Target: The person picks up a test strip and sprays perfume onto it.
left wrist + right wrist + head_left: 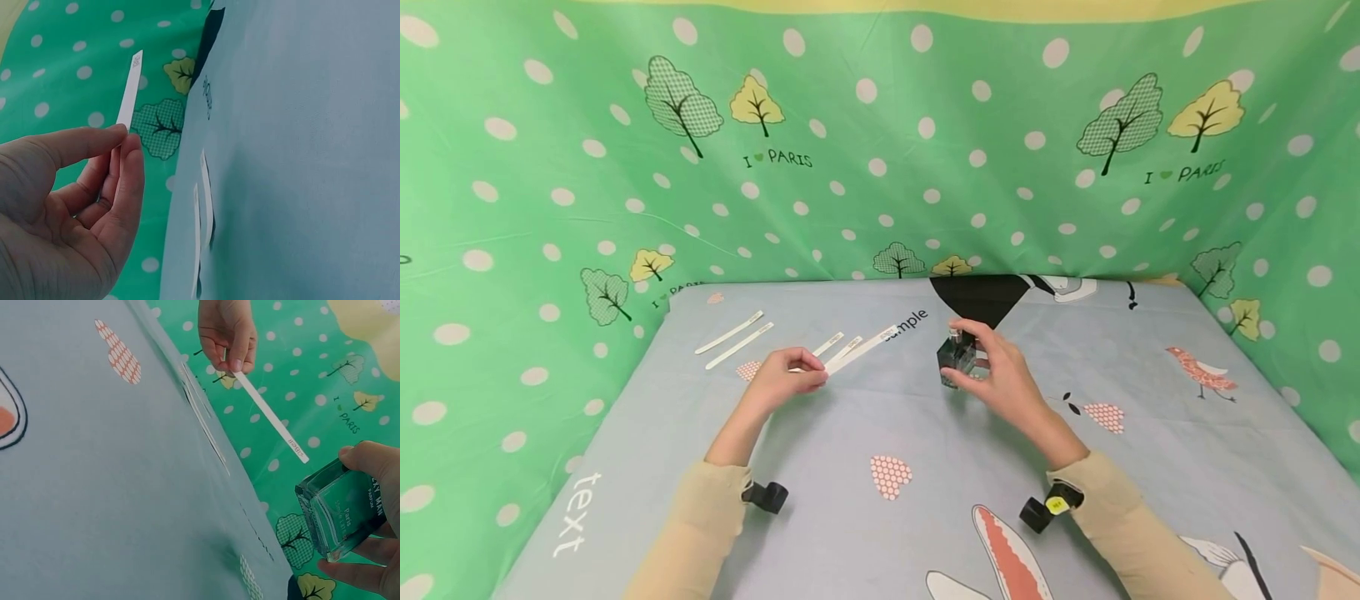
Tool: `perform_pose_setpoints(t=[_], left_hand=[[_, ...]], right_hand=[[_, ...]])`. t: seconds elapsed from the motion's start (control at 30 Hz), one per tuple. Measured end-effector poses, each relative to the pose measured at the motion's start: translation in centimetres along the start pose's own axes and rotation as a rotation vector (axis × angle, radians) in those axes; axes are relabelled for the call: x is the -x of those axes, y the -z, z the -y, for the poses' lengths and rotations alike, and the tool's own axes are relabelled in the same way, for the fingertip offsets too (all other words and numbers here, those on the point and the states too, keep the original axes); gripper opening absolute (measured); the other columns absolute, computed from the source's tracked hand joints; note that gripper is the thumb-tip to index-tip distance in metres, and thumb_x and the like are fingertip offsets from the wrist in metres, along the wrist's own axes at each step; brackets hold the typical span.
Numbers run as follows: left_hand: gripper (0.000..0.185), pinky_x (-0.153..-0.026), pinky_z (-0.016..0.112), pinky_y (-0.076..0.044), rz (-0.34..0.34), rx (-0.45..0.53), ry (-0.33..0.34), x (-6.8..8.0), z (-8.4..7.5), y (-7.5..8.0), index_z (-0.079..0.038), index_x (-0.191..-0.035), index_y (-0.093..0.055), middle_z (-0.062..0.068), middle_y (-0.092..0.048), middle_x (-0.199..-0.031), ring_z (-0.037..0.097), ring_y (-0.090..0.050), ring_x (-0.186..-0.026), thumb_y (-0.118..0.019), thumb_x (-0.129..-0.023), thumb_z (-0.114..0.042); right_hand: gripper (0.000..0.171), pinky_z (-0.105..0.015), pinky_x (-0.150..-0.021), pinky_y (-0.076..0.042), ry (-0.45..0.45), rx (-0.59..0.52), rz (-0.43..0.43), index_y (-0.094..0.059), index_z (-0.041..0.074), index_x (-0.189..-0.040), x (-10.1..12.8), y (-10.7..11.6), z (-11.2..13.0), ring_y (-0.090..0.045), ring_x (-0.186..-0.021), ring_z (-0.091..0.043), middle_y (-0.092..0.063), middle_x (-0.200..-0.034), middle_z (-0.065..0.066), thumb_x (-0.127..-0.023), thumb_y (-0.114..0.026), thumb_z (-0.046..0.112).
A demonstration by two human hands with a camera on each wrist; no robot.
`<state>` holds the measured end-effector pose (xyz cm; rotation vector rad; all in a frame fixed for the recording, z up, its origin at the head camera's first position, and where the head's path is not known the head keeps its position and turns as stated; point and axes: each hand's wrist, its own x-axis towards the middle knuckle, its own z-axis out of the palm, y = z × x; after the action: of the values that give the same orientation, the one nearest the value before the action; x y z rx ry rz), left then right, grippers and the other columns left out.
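A narrow white paper strip [859, 350] is held above the worktop [850, 433], its long axis running from the left hand [782, 377] up and to the right toward the glass bottle [957, 358]. Its printed free end points at the bottle and stops short of it; the other end is pinched between the left thumb and fingertips [128, 140], so this grip is clenched on the strip. In the right wrist view the strip [269, 419] slants down from those fingers toward the bottle [340, 509], with small lettering near its tip.

The right hand [1003, 375] grasps the square, clear, dark-tinted bottle, fingers curled round its sides, holding it upright just above the cloth.

Further white strips lie flat on the worktop: two [842, 346] beneath the held one and two more [733, 337] farther left, near the back edge. The cloth is pale blue with cartoon prints, and a green dotted curtain [880, 167] with trees hangs behind.
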<state>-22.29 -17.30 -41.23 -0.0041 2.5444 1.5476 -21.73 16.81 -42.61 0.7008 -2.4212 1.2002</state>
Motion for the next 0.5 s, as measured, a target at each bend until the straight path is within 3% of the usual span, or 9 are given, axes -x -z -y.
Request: perform_pose_setpoints(t=[0.5], left_hand=[[0.014,-0.072,0.023,-0.061,0.019,-0.011,-0.023,0.4,-0.72,-0.27,0.003,-0.094,-0.067,0.002,-0.067,-0.082,0.006,-0.064,-0.073,-0.073,-0.086,-0.006]], right_hand=[[0.066,-0.033,-0.074,-0.064,0.026,0.065,0.013,-0.052,0.021,-0.138,0.14,-0.97,0.31,-0.068,-0.11,-0.032,-0.062,-0.132,-0.013,-0.08,-0.084,0.018]])
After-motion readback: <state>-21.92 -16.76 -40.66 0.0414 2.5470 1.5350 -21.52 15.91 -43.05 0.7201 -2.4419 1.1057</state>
